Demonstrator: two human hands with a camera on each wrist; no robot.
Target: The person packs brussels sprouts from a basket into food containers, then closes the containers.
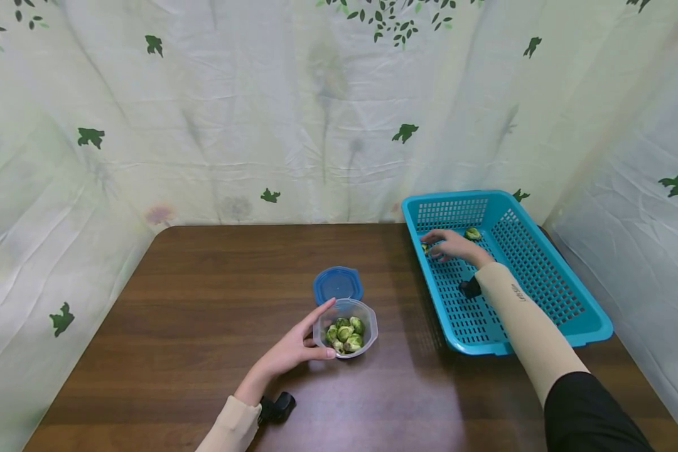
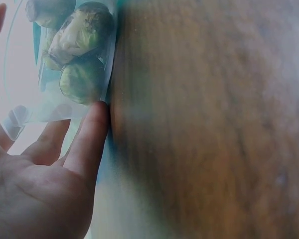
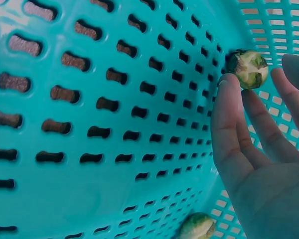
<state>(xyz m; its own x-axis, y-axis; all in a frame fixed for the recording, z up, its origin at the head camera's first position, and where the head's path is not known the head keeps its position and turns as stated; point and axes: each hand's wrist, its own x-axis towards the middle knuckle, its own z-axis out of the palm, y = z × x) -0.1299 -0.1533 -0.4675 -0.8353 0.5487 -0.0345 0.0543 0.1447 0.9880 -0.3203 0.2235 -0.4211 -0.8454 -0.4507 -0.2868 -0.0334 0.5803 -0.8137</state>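
Observation:
My left hand grips a small clear plastic container, thumb at its near side and fingers along its left and far side. Several Brussels sprouts lie inside; the left wrist view shows one sprout through the clear wall, close to a fingertip. Inside the blue basket, my right hand reaches toward the left wall with fingers slightly bent. Its fingertips are right at a Brussels sprout. Another sprout rests on the basket's floor beyond that hand.
A blue lid lies on the brown wooden table just behind the container. The basket's raised, slotted walls stand on the table's right side. Pale curtains with leaf prints hang behind and at both sides.

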